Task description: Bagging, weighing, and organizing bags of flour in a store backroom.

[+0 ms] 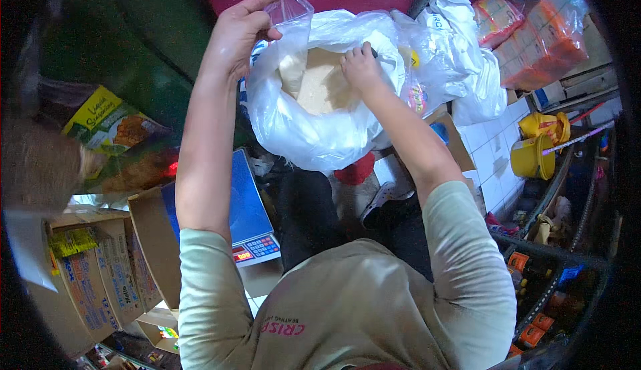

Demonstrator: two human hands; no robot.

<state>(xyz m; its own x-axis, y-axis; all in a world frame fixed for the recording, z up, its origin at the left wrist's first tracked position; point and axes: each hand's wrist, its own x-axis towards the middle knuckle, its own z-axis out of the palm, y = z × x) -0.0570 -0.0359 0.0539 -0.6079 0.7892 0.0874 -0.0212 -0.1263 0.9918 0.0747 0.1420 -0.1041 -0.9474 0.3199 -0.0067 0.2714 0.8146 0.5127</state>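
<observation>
A large white sack with a clear plastic liner (320, 140) stands with its mouth rolled wide, and pale powder or fine grain (323, 82) lies inside. My left hand (245, 32) pinches the top of a small clear plastic bag (293, 24) at the sack's left side. The lower end of that bag hangs within the sack's mouth and holds some of the pale stuff. Over the right part of the opening, my right hand (361, 65) is closed around a small dark object (374, 53), perhaps a handle; the rest of it is hidden.
A blue digital scale (250, 195) stands below my left forearm, beside cardboard boxes (95, 275). White plastic bags (460, 59) and orange wrapped packs (543, 44) are at the upper right. Yellow buckets (533, 157) and metal shelving (546, 247) stand on the right.
</observation>
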